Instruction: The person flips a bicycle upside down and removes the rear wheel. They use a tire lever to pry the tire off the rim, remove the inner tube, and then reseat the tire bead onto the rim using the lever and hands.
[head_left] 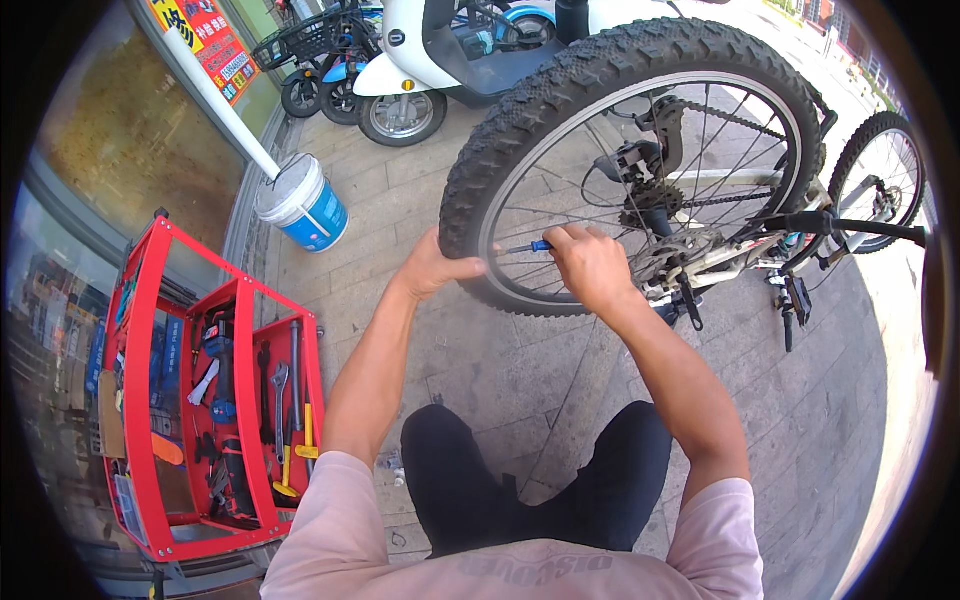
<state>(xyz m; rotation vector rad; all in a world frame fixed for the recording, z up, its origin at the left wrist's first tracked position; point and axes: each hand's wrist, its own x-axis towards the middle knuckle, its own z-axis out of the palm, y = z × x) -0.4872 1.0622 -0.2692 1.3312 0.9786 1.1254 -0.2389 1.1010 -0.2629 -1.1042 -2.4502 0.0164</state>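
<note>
A bicycle wheel with a black knobby tyre stands in front of me, part of a bicycle that rests upside down. At the tyre's near left side is my left hand, its thumb over the rim and its other fingers hidden behind the tyre. My right hand is closed round a screwdriver with a blue handle. The screwdriver's thin shaft points left, among the spokes, toward the rim by my left thumb. Whether its tip touches the rim or valve is too small to tell.
On my left is a red tool cart holding wrenches, hammers and power tools. Behind it stands a white and blue bucket with a white pole. A white scooter is parked beyond the wheel. The bicycle's front wheel lies farther right.
</note>
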